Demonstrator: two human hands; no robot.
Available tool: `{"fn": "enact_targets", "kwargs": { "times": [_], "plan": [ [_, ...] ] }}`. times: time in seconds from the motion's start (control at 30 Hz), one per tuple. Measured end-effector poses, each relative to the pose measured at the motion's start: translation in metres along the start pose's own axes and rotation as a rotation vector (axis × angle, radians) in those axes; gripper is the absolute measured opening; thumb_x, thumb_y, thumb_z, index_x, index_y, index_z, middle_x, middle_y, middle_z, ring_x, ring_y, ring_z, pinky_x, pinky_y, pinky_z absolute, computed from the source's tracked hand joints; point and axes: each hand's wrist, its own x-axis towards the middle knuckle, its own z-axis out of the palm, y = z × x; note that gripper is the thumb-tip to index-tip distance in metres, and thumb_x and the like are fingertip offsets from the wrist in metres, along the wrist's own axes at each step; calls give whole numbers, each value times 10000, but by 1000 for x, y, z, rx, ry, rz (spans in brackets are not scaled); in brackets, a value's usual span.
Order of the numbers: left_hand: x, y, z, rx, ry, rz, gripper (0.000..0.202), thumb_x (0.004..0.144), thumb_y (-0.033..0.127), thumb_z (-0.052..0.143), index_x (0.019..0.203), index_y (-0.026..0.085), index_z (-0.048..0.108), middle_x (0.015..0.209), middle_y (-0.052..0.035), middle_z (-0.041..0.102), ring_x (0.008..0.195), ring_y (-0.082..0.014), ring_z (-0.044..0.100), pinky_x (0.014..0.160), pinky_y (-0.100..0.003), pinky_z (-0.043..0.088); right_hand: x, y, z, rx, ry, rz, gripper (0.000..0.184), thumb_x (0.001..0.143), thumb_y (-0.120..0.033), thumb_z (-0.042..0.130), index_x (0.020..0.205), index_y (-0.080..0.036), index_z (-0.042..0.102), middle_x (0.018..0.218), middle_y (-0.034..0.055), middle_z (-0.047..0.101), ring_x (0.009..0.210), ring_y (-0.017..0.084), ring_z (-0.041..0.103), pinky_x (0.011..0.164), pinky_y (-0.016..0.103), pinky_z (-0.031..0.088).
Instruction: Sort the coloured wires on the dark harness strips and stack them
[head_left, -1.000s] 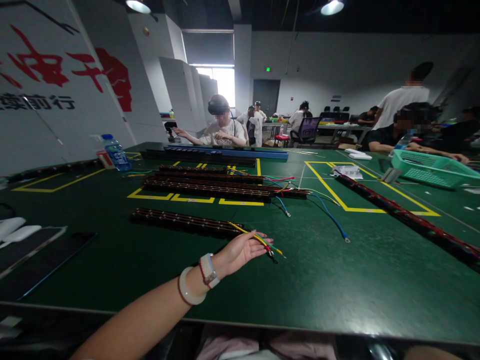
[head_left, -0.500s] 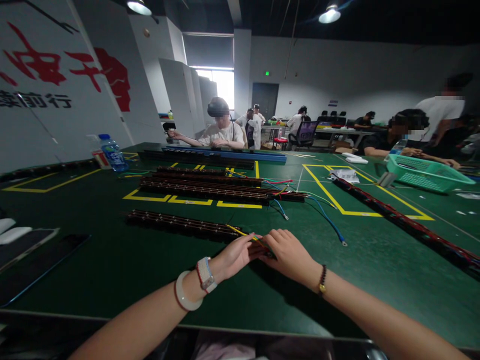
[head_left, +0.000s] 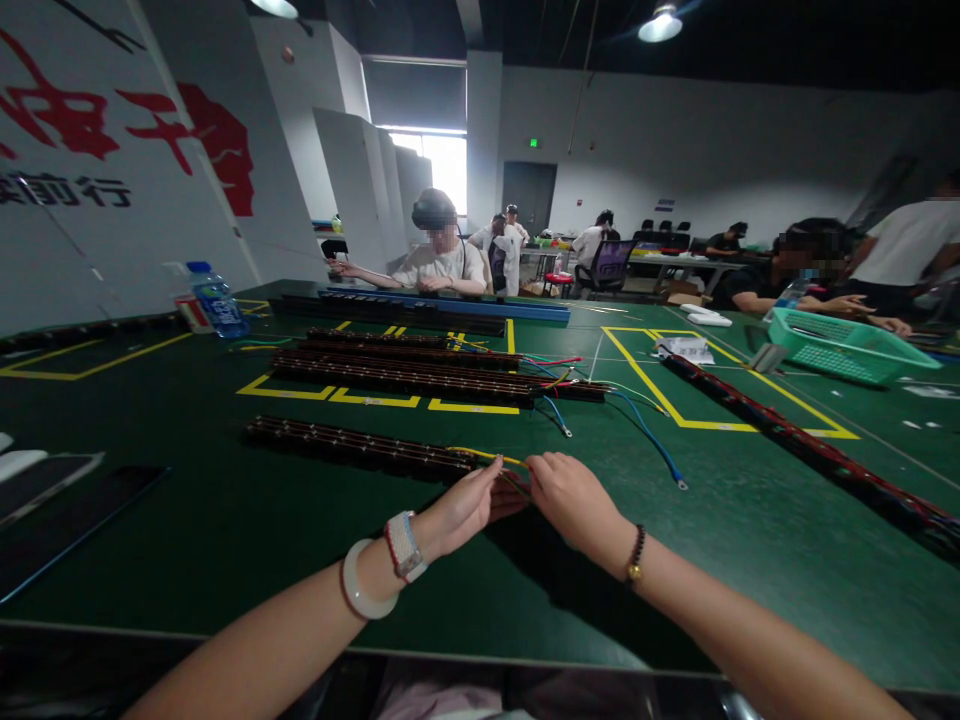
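A long dark strip (head_left: 352, 446) lies on the green table (head_left: 225, 530) in front of me, with coloured wires (head_left: 491, 458) coming out of its right end. My left hand (head_left: 465, 510) and my right hand (head_left: 574, 500) meet at those wires, fingers closed around them. The wire ends are hidden between my hands. A white bangle and a watch sit on my left wrist, a bead bracelet on my right.
Further dark strips (head_left: 405, 375) with loose blue, red and yellow wires lie in a yellow-taped area. Another long strip (head_left: 810, 450) runs along the right. A water bottle (head_left: 214, 300) stands far left, a green basket (head_left: 847, 350) far right. Several people sit across the table.
My right hand came in and joined the left at the wires. Both hands have since shifted slightly toward the strip's end, and the wire tips are now covered.
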Motion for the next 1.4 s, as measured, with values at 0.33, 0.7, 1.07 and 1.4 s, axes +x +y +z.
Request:
{"fn": "enact_targets", "kwargs": {
  "times": [0.33,0.7,1.07,1.4],
  "plan": [
    [-4,3,0,138,127,-63,255,931,266,392,750,135,513,645,-55,617,597,-148,622,638,-283,482,51,64,32,421,54,130,134,914,-156,486,916,-155,619,897,52,656,854,156,597,769,255,438],
    [-4,6,-1,178,92,-76,217,909,262,433,749,140,513,625,-38,591,558,-129,591,613,-260,473,37,68,56,334,221,54,249,898,-285,531,1121,-204,604,1034,92,583,959,210,529,848,346,419],
    [-11,26,-2,859,133,-202,394,861,507,432,753,141,534,560,-49,618,501,-158,598,535,-273,453,4,70,49,449,211,64,226,928,-228,428,1092,-198,580,920,61,606,869,188,548,792,324,428],
    [-34,42,11,1792,273,-51,362,891,403,352,750,162,582,557,-39,592,423,-157,528,519,-278,380,6,66,55,470,118,-7,202,916,-209,463,1058,-200,606,904,56,595,860,170,543,799,304,429]
  ]
}}
